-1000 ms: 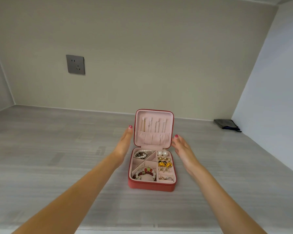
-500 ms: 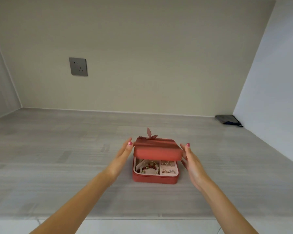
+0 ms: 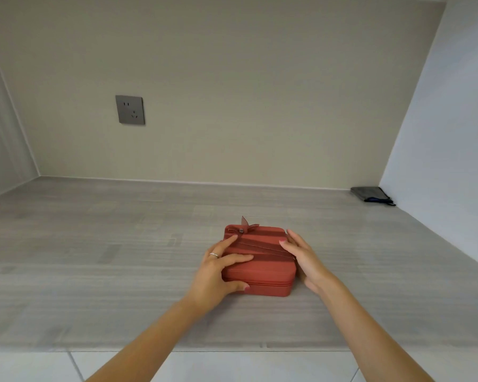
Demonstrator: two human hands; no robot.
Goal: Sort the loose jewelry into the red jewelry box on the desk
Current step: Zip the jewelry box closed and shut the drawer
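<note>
Pale grey wood-grain desk [image 3: 94,257] set in a beige-walled alcove carries the red jewelry box [image 3: 262,264] near its front edge, lid down (a small leaf-shaped pull [image 3: 247,223] sticks up at its far left corner). Left hand [image 3: 213,274] grips its left side, fingers laid across the lid and thumb on the front wall, while right hand [image 3: 304,257] rests flat against the right side, fingers straight. Farther out, a grey wall socket [image 3: 130,110] sits on the back wall and a dark pouch [image 3: 370,193] lies in the far right corner.

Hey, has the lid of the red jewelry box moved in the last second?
Yes. The lid swung down from upright onto the base, which stays on the desk.
</note>
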